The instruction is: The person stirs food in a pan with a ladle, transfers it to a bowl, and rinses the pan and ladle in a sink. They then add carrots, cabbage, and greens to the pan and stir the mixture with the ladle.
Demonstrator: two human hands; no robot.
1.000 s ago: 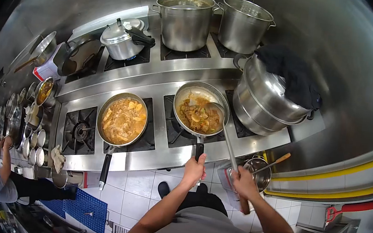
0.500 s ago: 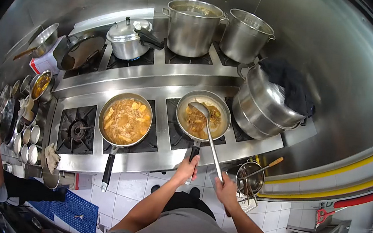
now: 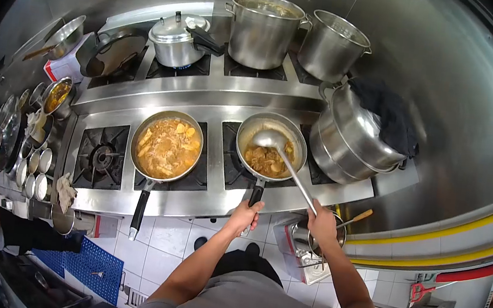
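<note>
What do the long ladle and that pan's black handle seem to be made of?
The long silver ladle looks like polished steel: bright, reflective. The round frying pan's black handle looks matte, probably plastic or rubber coating; hard to tell.

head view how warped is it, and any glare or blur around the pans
Head view: heavy fisheye, the stove front bows and the corners go black. Head view: bright glare on the steel wall and big pots. Head view: the ladle in the right hand and the pan held by the left hand look sharp; the far left rim is squeezed and soft.
</note>
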